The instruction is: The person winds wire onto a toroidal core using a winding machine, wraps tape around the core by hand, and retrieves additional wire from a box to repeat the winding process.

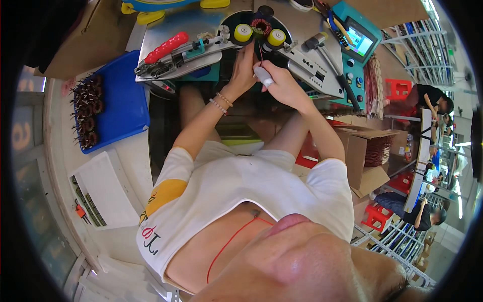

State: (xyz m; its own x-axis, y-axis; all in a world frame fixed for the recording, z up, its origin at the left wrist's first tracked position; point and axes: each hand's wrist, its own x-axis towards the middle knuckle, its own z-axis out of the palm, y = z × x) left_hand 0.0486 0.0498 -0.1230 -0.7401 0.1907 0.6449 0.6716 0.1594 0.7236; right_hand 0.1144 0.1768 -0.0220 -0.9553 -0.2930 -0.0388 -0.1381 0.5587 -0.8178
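Observation:
A toroid coil (260, 26) wound with reddish copper wire sits among the yellow-rimmed rollers (243, 33) of a winding machine. From it a red wire (261, 54) runs down toward my hands. My left hand (244, 70) reaches up with fingers stretched out, its tips just under the left roller and partly hidden. My right hand (283, 86) is closed around the wire's lower end, just below the right roller (276, 37). White-grey wrapping (263, 75) covers one of its digits.
Left of the machine is a red-handled toggle clamp (166, 48); a hammer (329, 63) lies right, beside a teal control box with a screen (359, 41). Finished coils (88, 113) stand in a blue tray (126, 105). Cardboard boxes (354, 156) and co-workers (427, 214) are farther right.

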